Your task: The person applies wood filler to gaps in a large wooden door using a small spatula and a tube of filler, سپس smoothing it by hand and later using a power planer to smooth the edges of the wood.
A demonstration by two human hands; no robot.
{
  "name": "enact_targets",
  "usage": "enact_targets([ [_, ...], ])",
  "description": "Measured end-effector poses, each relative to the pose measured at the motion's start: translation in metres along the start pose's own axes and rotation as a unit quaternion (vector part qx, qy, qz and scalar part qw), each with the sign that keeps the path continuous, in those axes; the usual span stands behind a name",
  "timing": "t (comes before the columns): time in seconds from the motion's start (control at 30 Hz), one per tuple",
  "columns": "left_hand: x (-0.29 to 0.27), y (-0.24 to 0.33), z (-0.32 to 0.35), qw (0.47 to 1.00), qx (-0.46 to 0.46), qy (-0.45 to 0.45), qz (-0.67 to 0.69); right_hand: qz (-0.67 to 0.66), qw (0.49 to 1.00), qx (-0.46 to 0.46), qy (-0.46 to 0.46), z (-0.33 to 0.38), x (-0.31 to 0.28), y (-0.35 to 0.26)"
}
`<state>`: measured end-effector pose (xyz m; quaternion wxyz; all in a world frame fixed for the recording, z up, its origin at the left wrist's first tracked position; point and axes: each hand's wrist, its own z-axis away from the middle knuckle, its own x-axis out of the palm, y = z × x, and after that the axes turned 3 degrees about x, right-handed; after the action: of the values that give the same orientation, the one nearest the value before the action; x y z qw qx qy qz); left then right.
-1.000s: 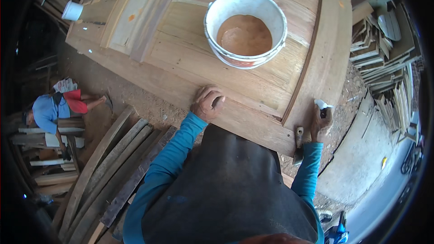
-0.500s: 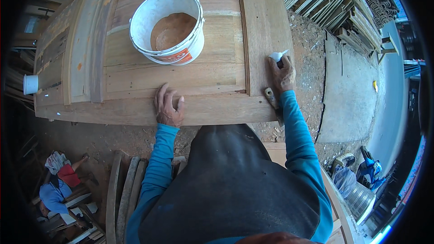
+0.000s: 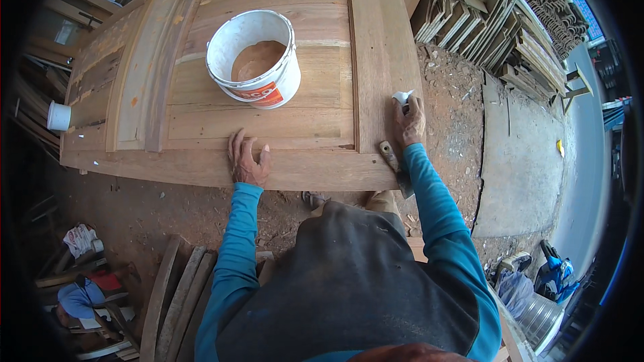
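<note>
Left fingers (image 3: 239, 153) uncurled on panel (image 3: 315, 169); right fingers (image 3: 417, 110) grip white piece (image 3: 402, 96) at tips.

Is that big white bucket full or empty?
Neither: the bucket is partly filled. Brown material covers its bottom, while bare white inner wall shows above it.

My left hand (image 3: 249, 164): back upward, fingers (image 3: 237, 145) parted and loosely bent, thumb (image 3: 264, 157) out to the right | my right hand (image 3: 410, 126): fingers curled in, farther forward than the left | my left forearm (image 3: 238, 238): extended nearly straight ahead | my right forearm (image 3: 435, 204): slanting forward and leftward
</note>
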<state>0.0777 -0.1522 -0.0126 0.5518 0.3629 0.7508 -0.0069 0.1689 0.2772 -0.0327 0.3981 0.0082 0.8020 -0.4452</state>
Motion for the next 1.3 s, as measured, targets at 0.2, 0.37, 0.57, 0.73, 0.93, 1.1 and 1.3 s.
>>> enact_targets([
  [0.2, 0.021, 0.018, -0.018, 0.993, -0.117, 0.033, -0.006, -0.001, 0.994, -0.001, -0.11, -0.005, -0.031, -0.017],
  [0.37, 0.04, 0.045, -0.018, 0.981, -0.157, 0.08, -0.086, -0.02, 0.97, -0.083, -0.23, -0.028, -0.039, 0.001],
  [0.57, 0.044, 0.058, -0.008, 0.943, -0.276, 0.107, -0.152, -0.107, 0.947, -0.104, -0.283, -0.043, -0.051, 0.018],
  [0.73, 0.049, 0.077, -0.021, 0.929, -0.333, 0.123, -0.107, -0.137, 0.939, -0.126, -0.29, -0.049, -0.056, 0.034],
  [0.93, 0.051, 0.056, -0.009, 0.908, -0.286, 0.103, -0.287, -0.146, 0.912, -0.131, -0.359, -0.055, -0.06, 0.032],
  [1.1, 0.055, 0.065, -0.01, 0.884, -0.368, 0.129, -0.257, -0.156, 0.881, -0.207, -0.396, -0.066, -0.052, 0.042],
  [1.3, 0.053, 0.068, 0.004, 0.919, -0.322, 0.144, -0.178, -0.143, 0.841, -0.207, -0.479, -0.089, -0.055, 0.036],
])
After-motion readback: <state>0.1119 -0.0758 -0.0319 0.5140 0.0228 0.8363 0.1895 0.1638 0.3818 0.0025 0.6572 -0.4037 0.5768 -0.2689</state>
